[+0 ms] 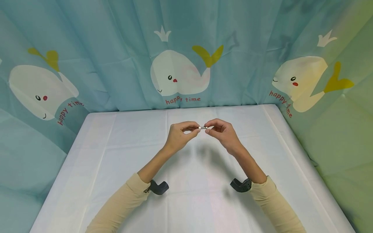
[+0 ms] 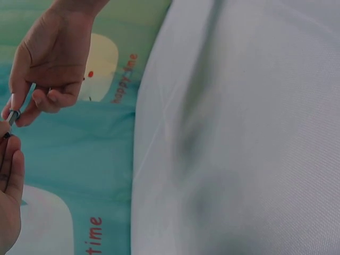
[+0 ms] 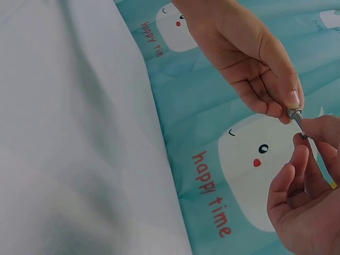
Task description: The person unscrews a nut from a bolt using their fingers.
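Note:
A small silvery metal bolt [image 1: 203, 127] is held level above the white table, between the two hands. My left hand [image 1: 178, 135] pinches its left end with thumb and fingertips. The other end is pinched by my right hand [image 1: 226, 135]. In the right wrist view the bolt [image 3: 297, 117] shows a wider round end at the left hand's fingertips and a ridged shaft running toward the right hand. Fingers hide part of both ends. The left wrist view catches the bolt [image 2: 14, 115] only near its left edge.
Both hands are over the far half of the white-covered table [image 1: 140, 161]. A blue-green curtain [image 1: 116, 64] with printed whales stands behind and along the sides. Dark curved wrist mounts [image 1: 159, 187] stick out inward from both beige sleeves [image 1: 122, 200].

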A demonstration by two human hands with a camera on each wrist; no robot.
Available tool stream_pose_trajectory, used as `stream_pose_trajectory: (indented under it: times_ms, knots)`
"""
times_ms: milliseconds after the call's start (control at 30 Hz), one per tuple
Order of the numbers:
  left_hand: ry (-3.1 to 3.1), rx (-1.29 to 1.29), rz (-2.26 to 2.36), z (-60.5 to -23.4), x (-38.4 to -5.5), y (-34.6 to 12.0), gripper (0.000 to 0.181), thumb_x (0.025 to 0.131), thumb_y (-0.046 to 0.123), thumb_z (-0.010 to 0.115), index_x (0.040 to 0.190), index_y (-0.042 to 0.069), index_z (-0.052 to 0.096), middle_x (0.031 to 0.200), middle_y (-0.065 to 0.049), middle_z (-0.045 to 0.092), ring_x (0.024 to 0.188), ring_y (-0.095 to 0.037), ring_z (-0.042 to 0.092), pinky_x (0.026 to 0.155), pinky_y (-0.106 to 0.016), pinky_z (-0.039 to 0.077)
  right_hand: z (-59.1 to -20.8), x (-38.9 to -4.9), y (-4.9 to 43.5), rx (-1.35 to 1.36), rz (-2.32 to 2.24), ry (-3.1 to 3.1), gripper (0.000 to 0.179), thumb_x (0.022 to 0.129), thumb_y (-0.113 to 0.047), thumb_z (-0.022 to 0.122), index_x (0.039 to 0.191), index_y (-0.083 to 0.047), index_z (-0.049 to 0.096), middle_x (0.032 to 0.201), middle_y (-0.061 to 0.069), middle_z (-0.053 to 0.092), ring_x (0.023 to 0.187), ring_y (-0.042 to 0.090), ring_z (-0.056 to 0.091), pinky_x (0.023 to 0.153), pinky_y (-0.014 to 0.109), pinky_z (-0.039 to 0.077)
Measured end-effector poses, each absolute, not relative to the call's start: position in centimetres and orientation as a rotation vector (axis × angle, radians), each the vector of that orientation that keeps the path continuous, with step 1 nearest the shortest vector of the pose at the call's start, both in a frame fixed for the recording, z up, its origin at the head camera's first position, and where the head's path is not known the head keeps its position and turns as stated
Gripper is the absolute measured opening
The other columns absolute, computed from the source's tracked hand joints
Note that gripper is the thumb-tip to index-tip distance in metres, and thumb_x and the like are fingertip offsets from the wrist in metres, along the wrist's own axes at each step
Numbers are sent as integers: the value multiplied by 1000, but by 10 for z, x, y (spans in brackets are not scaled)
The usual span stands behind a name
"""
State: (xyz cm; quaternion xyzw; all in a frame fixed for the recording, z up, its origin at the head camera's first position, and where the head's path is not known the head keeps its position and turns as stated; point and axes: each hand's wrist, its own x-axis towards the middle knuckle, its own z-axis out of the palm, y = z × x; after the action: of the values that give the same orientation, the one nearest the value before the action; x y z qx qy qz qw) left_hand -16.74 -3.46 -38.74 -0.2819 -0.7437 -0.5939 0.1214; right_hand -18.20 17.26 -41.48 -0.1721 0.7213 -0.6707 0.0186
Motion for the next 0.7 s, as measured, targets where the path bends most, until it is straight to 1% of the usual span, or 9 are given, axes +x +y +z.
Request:
stream_pose_trajectory:
  times_ms: [167, 267, 400, 533, 600, 700]
  knots:
    - [-2172, -827, -1736, -388, -167, -35, 9, 85, -12, 70, 94, -12, 71, 87, -22, 72, 79, -35, 71, 77, -39, 60, -417, -182, 173, -545, -2084, 2241, 19, 91, -1, 70, 108, 7, 67, 97, 4, 65, 75, 24, 57, 66, 25, 47]
    - [-2173, -828, -1736, -387, -167, -35, 9, 85, -12, 70, 94, -12, 71, 87, -22, 72, 80, -35, 71, 77, -40, 60, -418, -183, 173, -552, -2079, 2244, 19, 91, 0, 69, 108, 7, 67, 96, 1, 65, 74, 21, 56, 65, 25, 47]
    - [-2177, -819, -1735, -387, -167, -35, 8, 85, -12, 70, 94, -12, 72, 87, -21, 72, 80, -34, 71, 76, -40, 60, -417, -182, 173, -575, -2080, 2222, 24, 91, 1, 69, 114, 8, 63, 102, 4, 64, 74, 17, 58, 67, 27, 49]
    - [-2176, -811, -1725, -387, -167, -34, 9, 85, -12, 71, 94, -11, 72, 87, -21, 72, 80, -34, 71, 76, -38, 60, -416, -183, 174, -550, -2068, 2225, 29, 94, -3, 67, 122, 5, 61, 108, 7, 64, 76, 19, 58, 69, 29, 50]
    - [-2172, -817, -1722, -387, -167, -34, 9, 85, -12, 71, 94, -12, 72, 87, -21, 72, 79, -34, 71, 76, -38, 60, -416, -184, 173, -506, -2057, 2242, 27, 97, -9, 65, 121, 3, 63, 105, 6, 67, 76, 20, 56, 68, 28, 50]
    - [-2167, -831, -1724, -386, -167, -34, 9, 85, -12, 71, 94, -12, 72, 87, -21, 72, 78, -34, 71, 76, -40, 60, -416, -184, 173, -448, -2041, 2263, 25, 99, -15, 64, 116, 3, 67, 96, 4, 70, 78, 23, 55, 69, 29, 50]
